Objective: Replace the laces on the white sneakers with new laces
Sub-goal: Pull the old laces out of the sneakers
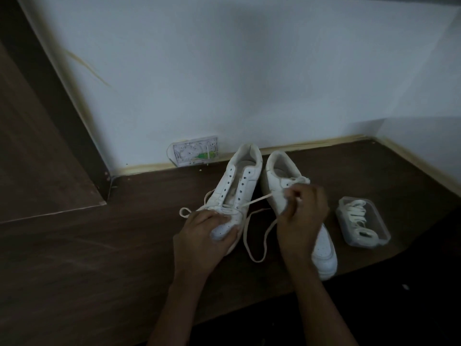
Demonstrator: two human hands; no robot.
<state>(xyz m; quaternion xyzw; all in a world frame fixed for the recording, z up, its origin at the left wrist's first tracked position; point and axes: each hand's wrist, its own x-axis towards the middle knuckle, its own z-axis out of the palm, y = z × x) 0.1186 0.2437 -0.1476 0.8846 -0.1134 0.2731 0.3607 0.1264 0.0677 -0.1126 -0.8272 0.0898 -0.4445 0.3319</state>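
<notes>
A dark brown wooden table [104, 258] runs up to a pale painted wall [224, 71], with a light strip of trim along the joint and a dark wooden panel [37, 146] rising at the left. Against the wall sits a small clear plastic box with green markings [195, 151], just behind the shoes. At the right, apart from the shoes, lies one clear rectangular plastic container [364, 222] holding folded white laces [356, 211]. Two white leather sneakers stand side by side, heels toward the wall. The left sneaker [237, 188] has most of its eyelets bare, and one loose cream lace [254, 228] passes through its lowest holes, one end looping out to the left and the other trailing in a long curve between the shoes. The left hand [202, 236] lies over that shoe's toe, fingers curled around it and gripping it. The right hand [303, 216] hovers above the right sneaker [321, 248], hiding its middle, with fingertips pinched on the lace, which is drawn taut from the eyelets. Both forearms reach in from the bottom edge.
</notes>
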